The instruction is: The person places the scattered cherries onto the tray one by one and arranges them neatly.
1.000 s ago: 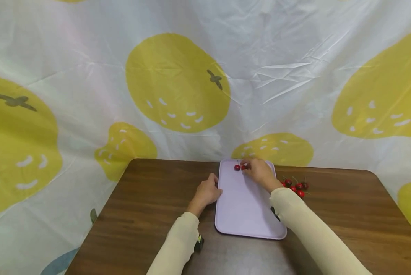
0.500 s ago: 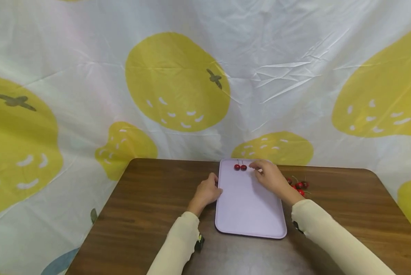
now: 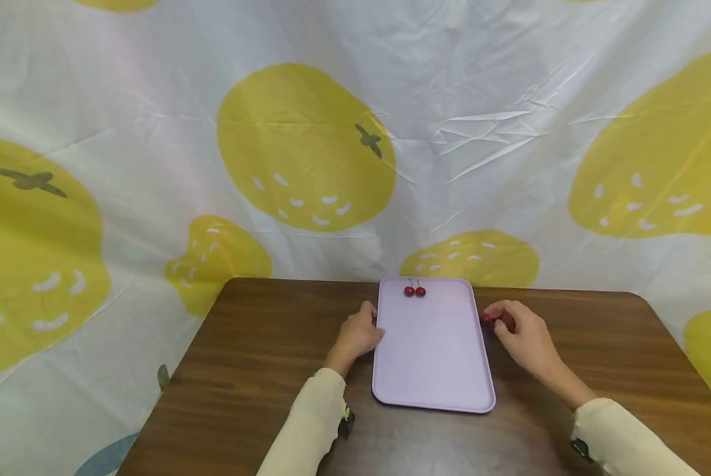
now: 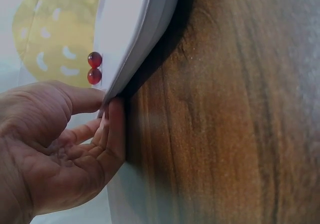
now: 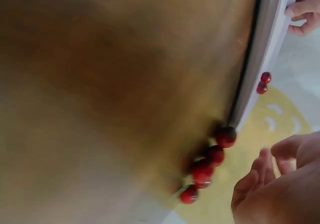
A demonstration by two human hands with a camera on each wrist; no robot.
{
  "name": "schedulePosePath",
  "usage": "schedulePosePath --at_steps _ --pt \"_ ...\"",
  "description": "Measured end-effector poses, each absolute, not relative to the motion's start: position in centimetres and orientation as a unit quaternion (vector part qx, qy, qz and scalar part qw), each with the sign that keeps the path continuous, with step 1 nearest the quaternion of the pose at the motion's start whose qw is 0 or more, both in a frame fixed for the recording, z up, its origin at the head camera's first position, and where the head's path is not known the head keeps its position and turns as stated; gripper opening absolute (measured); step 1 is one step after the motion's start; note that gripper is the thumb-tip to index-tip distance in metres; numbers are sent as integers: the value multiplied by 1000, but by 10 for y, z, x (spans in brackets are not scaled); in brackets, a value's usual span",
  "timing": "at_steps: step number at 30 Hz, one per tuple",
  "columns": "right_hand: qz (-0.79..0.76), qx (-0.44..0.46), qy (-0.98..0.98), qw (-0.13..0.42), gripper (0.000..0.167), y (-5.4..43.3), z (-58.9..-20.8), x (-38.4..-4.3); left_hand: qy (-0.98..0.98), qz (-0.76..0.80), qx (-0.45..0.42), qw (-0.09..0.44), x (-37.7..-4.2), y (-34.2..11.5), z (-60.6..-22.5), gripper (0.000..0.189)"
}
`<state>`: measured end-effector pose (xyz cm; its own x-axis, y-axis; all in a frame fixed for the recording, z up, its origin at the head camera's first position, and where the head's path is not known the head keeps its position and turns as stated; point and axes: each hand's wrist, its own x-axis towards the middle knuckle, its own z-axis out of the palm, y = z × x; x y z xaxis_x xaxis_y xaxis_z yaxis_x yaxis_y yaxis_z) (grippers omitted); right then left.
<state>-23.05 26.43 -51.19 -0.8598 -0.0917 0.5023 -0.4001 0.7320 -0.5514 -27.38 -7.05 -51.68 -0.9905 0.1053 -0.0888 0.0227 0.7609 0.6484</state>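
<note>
A pale lilac tray (image 3: 432, 357) lies on the wooden table. Near its far edge sit two dark red cherries (image 3: 420, 291) side by side, stems pointing away. My left hand (image 3: 358, 334) holds the tray's left rim; in the left wrist view the thumb is above the rim and the fingers lie beneath. Just right of the tray, my right hand (image 3: 528, 337) hovers over a small pile of cherries (image 5: 202, 171), hiding most of it in the head view. Its fingers are loosely bent, and the right wrist view shows a gap between them and the fruit.
The brown wooden table (image 3: 272, 357) stretches out on both sides of the tray. Behind its far edge hangs a white cloth (image 3: 480, 165) printed with large yellow fruit.
My right hand has let go of the second cherry on the tray and moved right, off the tray, to the cherry pile. My left hand has stayed on the rim.
</note>
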Motion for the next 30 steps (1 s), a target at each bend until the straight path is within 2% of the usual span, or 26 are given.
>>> schedulePosePath --at_steps 5,11,15,22,30 --pt "338 80 -906 242 25 284 -525 -218 938 340 29 62 -274 -70 -516 34" --pt "340 23 -917 206 29 297 -530 -212 937 342 25 68 -275 -71 -515 35" --pt "346 11 -923 171 32 302 -531 -212 937 342 28 69 -275 -72 -516 35" --pt "335 5 -931 144 35 308 -531 -217 936 343 30 69 -273 -71 -514 34" --pt "317 14 -936 150 24 309 -534 -220 936 342 27 74 -272 -69 -513 34"
